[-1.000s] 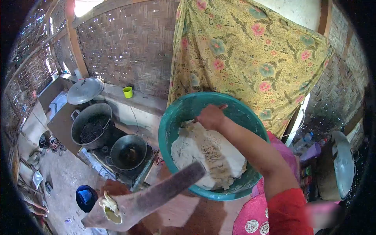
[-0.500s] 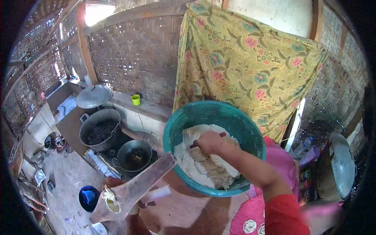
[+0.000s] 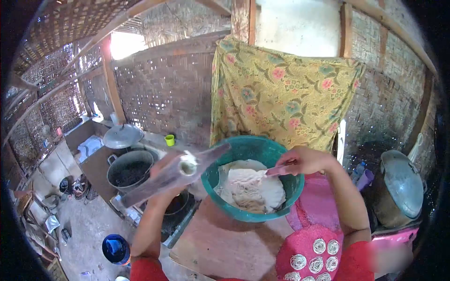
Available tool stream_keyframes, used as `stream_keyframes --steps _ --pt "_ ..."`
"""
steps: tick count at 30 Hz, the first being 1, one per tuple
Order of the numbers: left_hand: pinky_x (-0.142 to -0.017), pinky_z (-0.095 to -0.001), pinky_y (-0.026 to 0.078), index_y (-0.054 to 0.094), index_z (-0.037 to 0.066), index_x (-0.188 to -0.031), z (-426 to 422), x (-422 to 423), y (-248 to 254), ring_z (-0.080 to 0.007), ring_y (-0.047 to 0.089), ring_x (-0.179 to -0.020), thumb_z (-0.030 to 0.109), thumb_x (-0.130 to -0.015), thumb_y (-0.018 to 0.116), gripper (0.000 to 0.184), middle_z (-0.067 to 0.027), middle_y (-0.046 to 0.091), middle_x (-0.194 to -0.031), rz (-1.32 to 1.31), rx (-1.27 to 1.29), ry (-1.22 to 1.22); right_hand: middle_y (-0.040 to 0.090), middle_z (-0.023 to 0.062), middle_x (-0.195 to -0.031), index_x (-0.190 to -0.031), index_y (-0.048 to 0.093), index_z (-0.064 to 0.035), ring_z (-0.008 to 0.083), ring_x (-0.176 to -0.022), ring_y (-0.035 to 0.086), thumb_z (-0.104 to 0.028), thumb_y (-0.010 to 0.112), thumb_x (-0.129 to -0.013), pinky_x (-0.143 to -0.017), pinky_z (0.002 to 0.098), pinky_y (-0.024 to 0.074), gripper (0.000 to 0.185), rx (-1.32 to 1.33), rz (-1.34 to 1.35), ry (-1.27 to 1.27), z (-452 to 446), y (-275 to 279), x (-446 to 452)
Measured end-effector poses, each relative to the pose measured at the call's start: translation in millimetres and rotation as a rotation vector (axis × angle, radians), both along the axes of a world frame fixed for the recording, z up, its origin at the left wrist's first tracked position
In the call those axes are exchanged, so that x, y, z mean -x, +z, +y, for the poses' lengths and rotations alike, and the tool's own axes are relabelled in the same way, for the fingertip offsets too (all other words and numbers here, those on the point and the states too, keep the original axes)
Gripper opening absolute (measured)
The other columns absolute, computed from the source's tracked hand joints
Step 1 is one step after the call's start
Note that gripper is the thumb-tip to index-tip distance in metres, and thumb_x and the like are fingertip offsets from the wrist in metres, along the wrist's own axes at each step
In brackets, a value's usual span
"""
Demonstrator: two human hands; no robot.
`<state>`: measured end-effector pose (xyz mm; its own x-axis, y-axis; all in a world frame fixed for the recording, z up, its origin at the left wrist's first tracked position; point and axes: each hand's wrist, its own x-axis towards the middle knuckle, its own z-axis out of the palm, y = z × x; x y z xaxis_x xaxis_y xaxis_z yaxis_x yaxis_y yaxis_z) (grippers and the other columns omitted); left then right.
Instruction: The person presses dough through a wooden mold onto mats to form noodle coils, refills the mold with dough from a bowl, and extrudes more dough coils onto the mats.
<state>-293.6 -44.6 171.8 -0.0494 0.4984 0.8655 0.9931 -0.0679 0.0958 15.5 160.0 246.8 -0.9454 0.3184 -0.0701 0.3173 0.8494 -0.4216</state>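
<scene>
My left hand point(image 3: 169, 193) is closed around a wooden paddle-shaped press point(image 3: 145, 188), which is raised and tilted left of the basin. A round hole sits in the middle of the press, with white dough point(image 3: 189, 158) at its mouth. In my right hand point(image 3: 309, 160) is a flat reddish spatula point(image 3: 280, 170), its tip touching the pale dough point(image 3: 251, 189). That dough fills the bottom of a large green basin point(image 3: 262, 146). Coiled dough nests point(image 3: 316, 264) lie on a round pink mat point(image 3: 288, 250) below my right arm.
A large pot point(image 3: 136, 180) and a darker pan stand on the stove at left. A blue container point(image 3: 116, 256) is on the floor. At right stands a big lidded pot point(image 3: 403, 187). A floral yellow cloth point(image 3: 286, 93) hangs behind the basin.
My left hand has lifted the press up, turning it. My right hand has moved from over the dough to the basin's right side, and the spatula now shows. The view has shifted.
</scene>
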Motion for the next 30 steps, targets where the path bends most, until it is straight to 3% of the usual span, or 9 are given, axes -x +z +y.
stream_keyframes --steps 3,6,10,12,15,18,21,25,30 --pt "-0.075 -0.0384 0.05 0.065 0.011 -0.092 20.6 -20.2 13.2 -0.0286 0.061 -0.081 0.034 -0.066 0.074 0.035 -0.0098 0.062 -0.087 -0.338 0.112 -0.28 0.061 0.0016 -0.072 -0.107 0.066 -0.0044 0.0086 -0.064 0.051 -0.033 0.056 -0.091 -0.057 0.024 0.0405 0.034 0.229 0.055 -0.028 -13.4 32.4 -22.7" --pt "-0.075 -0.0376 0.05 0.065 0.012 -0.096 30.4 -47.9 37.7 -0.0278 0.061 -0.086 0.035 -0.068 0.073 0.037 -0.0096 0.062 -0.093 0.04 0.236 -0.239 0.058 -0.0027 -0.071 -0.106 0.067 -0.0063 0.0086 -0.061 0.045 -0.034 0.057 -0.091 -0.055 0.0236 0.0373 0.033 0.516 0.065 -0.05 -10.6 42.0 -38.7" --pt "-0.059 -0.0377 0.047 0.06 0.012 -0.095 95.5 -42.3 8.1 -0.0273 0.059 -0.073 0.033 -0.074 0.066 0.03 -0.0068 0.055 -0.081 0.343 0.019 -0.373 0.05 0.0007 -0.063 -0.097 0.068 -0.0099 0.0099 -0.061 0.049 -0.034 0.058 -0.088 -0.06 0.03 0.04 0.028 -0.122 0.102 -0.027 -30.0 54.7 -34.4" --pt "-0.058 -0.0376 0.048 0.061 0.012 -0.094 107.4 -60.9 2.7 -0.0261 0.06 -0.074 0.029 -0.075 0.065 0.026 -0.0055 0.055 -0.08 0.346 0.051 -0.082 0.049 0.0035 -0.064 -0.087 0.069 -0.0135 0.0153 -0.069 0.054 -0.023 0.058 -0.079 -0.07 0.032 0.0407 0.017 -1.189 0.479 -0.007 -44.2 47.8 -19.7" --pt "-0.057 -0.0368 0.049 0.058 0.012 -0.092 100.2 -94.1 24.8 -0.0253 0.061 -0.074 0.032 -0.074 0.066 0.028 -0.005 0.057 -0.081 0.295 0.042 -0.21 0.053 0.0006 -0.08 -0.087 0.064 -0.0133 0.0188 -0.082 0.054 -0.022 0.058 -0.071 -0.079 0.0356 0.0381 0.02 -1.419 0.414 -0.013 -80.9 38.5 -1.8" --pt "-0.056 -0.0374 0.049 0.056 0.012 -0.087 98.5 -102.3 20.8 -0.0264 0.062 -0.07 0.039 -0.071 0.069 0.033 -0.0046 0.057 -0.079 0.248 -0.071 -0.287 0.051 0.0 -0.082 -0.095 0.064 -0.0137 0.0171 -0.085 0.05 -0.018 0.055 -0.07 -0.078 0.0331 0.0359 0.027 -1.231 0.657 -0.145 -79.8 -21.3 9.8" --pt "-0.066 -0.0341 0.052 0.064 0.017 -0.092 99.2 -90.3 12.5 -0.0212 0.062 -0.079 0.036 -0.073 0.071 0.028 -0.003 0.062 -0.084 0.165 0.216 -0.03 0.052 0.0015 -0.077 -0.096 0.064 -0.0102 0.0193 -0.079 0.053 -0.017 0.054 -0.073 -0.08 0.0358 0.0365 0.026 -1.162 0.682 -0.236 -77.2 -55.9 5.2" --pt "-0.07 -0.0305 0.052 0.067 0.017 -0.099 102.5 -54.3 4.3 -0.0172 0.064 -0.09 0.038 -0.077 0.067 0.031 -0.0027 0.066 -0.094 -0.11 0.177 -0.287 0.052 0.0017 -0.074 -0.092 0.065 -0.0118 0.0194 -0.075 0.053 -0.013 0.055 -0.072 -0.076 0.036 0.0371 0.022 -1.169 0.785 -0.341 -75.0 -36.9 -27.7" --pt "-0.082 -0.0328 0.049 0.067 0.015 -0.1 105.0 -44.2 13.8 -0.0206 0.063 -0.093 0.033 -0.082 0.063 0.026 -0.0031 0.067 -0.1 0.015 0.09 -0.046 0.054 0.0022 -0.077 -0.09 0.064 -0.012 0.0206 -0.081 0.055 -0.014 0.054 -0.072 -0.079 0.0349 0.0368 0.021 -1.136 0.82 -0.437 -52.1 -17.7 -15.6"
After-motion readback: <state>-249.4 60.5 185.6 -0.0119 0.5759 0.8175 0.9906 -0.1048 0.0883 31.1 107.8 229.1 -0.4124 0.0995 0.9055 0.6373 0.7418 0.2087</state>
